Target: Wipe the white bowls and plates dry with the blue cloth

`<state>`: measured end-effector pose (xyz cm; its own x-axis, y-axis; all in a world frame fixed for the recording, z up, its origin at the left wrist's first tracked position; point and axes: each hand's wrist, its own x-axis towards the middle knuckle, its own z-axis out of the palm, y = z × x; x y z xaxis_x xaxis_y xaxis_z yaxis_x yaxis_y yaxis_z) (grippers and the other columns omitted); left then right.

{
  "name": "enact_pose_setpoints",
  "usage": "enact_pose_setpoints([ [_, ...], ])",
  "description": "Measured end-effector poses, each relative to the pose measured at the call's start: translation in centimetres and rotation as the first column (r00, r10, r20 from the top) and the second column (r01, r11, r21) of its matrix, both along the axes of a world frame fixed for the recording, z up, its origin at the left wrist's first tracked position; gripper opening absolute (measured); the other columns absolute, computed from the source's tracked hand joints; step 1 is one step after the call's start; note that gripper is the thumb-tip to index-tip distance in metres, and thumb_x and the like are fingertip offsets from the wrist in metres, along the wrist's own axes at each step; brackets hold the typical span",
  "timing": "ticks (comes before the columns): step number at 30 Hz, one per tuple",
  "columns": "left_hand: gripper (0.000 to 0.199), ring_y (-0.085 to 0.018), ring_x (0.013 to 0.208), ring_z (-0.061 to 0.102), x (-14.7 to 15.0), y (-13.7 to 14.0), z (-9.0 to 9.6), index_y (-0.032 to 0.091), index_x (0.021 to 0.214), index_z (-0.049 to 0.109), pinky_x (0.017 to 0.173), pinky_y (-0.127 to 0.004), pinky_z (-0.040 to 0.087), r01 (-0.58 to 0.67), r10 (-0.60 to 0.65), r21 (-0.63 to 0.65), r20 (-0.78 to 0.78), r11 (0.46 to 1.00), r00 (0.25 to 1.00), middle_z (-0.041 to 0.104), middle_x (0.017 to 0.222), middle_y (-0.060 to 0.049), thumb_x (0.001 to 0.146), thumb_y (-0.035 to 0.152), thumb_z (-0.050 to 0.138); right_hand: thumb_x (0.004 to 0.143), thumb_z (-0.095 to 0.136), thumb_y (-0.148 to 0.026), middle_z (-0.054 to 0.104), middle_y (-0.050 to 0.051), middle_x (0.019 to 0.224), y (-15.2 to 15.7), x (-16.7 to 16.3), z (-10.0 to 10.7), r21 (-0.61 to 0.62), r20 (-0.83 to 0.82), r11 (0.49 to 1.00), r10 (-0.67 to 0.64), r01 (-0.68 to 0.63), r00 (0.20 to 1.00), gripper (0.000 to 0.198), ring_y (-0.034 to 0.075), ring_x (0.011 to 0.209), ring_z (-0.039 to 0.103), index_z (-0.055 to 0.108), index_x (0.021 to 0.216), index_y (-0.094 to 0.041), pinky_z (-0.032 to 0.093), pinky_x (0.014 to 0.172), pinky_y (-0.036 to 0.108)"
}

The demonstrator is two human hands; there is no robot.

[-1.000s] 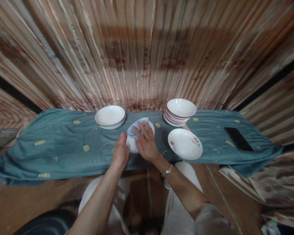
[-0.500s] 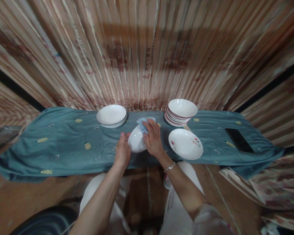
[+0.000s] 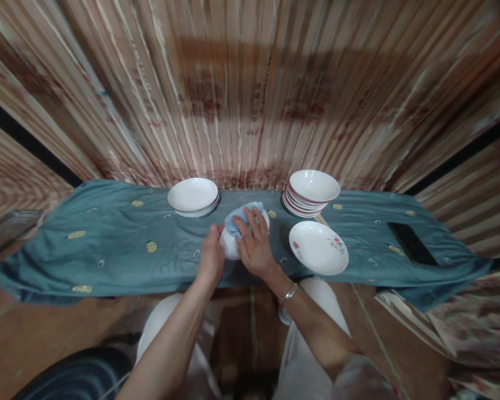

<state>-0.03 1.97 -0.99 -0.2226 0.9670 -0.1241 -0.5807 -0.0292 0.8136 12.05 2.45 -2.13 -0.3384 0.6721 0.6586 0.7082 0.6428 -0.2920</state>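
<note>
The left hand (image 3: 211,256) holds a white dish (image 3: 230,248) by its edge over the middle of the counter (image 3: 120,239), and the right hand (image 3: 256,244) rests on a blue rag (image 3: 234,222) against it, fingers spread. Red marks (image 3: 256,132) on the curtain (image 3: 241,150) may be writing, but they are too blurry to read. One pile of white dishes (image 3: 194,195) sits on the left, a taller pile of red-edged dishes (image 3: 312,189) on the right, and a flowery plate (image 3: 319,250) in front of it.

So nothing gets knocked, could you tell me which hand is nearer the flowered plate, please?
Right: the right hand, on the cloth, is left of the flowered plate; the left hand, holding the dish, is farther left.
</note>
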Motion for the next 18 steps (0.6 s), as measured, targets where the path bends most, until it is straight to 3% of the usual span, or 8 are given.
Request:
enact_pose_setpoints([
  [5,0.035,-0.023,0.102,0.065,-0.3,-0.2,0.4,0.017,0.086,0.067,0.093,-0.033,0.046,-0.044,0.046,-0.030,0.074,0.999,0.996,0.074,0.090,-0.006,0.074,0.050,0.066,0.092,0.045,-0.027,0.037,0.009,0.150,-1.1,-1.6,-0.2,0.025,0.170,1.000,0.011,-0.016,0.985,0.044,0.028,0.145,0.013,0.047,0.135,-0.022,0.013,0.115,0.053],
  [9,0.040,-0.024,0.105,0.064,-0.2,-0.4,1.0,0.016,0.089,0.068,0.093,-0.034,0.047,-0.019,0.019,0.001,0.084,1.000,0.996,0.074,0.091,-0.007,0.073,0.053,0.066,0.091,0.046,-0.030,0.043,0.006,0.146,-0.6,-1.2,0.1,0.055,0.196,0.998,0.002,-0.013,0.981,0.043,0.026,0.143,0.021,0.048,0.134,-0.026,0.005,0.115,0.054],
  [14,0.049,-0.029,0.096,0.066,-0.1,-0.5,1.3,0.015,0.072,0.065,0.084,-0.039,0.051,0.070,-0.070,0.026,0.009,0.997,0.998,0.073,0.083,-0.010,0.065,0.064,0.066,0.093,0.040,-0.031,0.041,0.008,0.146,0.6,0.5,0.8,0.004,0.050,0.996,-0.087,0.087,0.995,0.044,0.025,0.142,0.022,0.044,0.137,-0.024,0.008,0.114,0.052],
  [18,0.049,-0.030,0.090,0.067,-0.3,-0.6,0.8,0.015,0.069,0.063,0.076,-0.039,0.053,0.034,-0.035,-0.025,-0.047,0.999,0.998,0.071,0.074,-0.009,0.066,0.064,0.064,0.095,0.030,-0.028,0.041,0.010,0.144,1.6,1.5,0.2,-0.101,-0.124,0.988,-0.125,0.112,0.984,0.046,0.023,0.138,0.029,0.035,0.141,-0.023,0.015,0.113,0.050],
])
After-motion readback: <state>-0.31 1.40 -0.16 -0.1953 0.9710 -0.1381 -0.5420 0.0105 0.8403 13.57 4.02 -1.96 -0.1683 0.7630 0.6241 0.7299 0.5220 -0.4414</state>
